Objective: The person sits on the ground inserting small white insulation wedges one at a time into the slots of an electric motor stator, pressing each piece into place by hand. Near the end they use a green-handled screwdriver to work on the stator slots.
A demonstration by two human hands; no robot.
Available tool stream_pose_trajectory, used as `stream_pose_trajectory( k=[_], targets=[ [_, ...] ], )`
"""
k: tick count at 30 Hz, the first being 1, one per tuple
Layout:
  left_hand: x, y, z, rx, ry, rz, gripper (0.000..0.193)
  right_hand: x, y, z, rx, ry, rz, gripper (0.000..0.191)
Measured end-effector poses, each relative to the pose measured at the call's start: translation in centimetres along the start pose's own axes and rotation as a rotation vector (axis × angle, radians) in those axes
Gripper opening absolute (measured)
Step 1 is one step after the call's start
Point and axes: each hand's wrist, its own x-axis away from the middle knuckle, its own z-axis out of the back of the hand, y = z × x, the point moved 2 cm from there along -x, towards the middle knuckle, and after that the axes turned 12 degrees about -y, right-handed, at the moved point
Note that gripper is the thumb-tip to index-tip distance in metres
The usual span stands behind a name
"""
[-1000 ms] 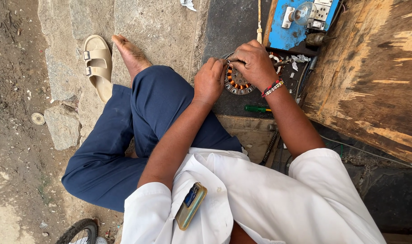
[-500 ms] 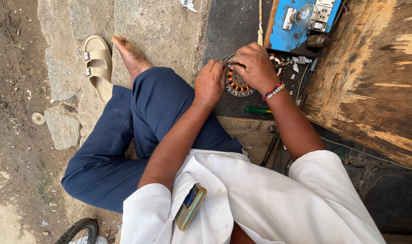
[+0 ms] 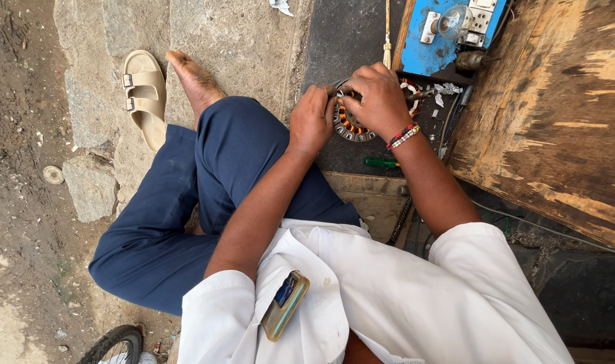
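Both hands hold a round metal motor stator with copper-orange windings (image 3: 351, 125) on the dark stone slab (image 3: 348, 40), near its right edge. Left hand (image 3: 312, 119) grips the rim; right hand (image 3: 378, 98) curls over the top. Likely heavy, rigid; take the steel rim, since the wire coils look fragile

Around the stator ring (image 3: 351, 125) of shiny copper windings and dull grey metal: rough, splintered plywood board (image 3: 557, 114) beside it, chipped blue-painted panel (image 3: 429, 47) above, coarse stone slab (image 3: 240, 40) opposite, glossy green plastic screwdriver handle (image 3: 382, 162) below.
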Motion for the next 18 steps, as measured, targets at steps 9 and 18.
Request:
stream_pose_trajectory(
  k=[9, 18],
  targets=[
    [0.14, 0.2, 0.3, 0.05, -0.014, -0.007, 0.015, -0.13, -1.18, -0.33, 0.118, 0.064, -0.045, 0.019],
    [0.03, 0.03, 0.32, 0.051, -0.067, 0.0, 0.015, 0.14, -0.33, -0.22, 0.097, 0.053, 0.016, 0.023]
  ],
)
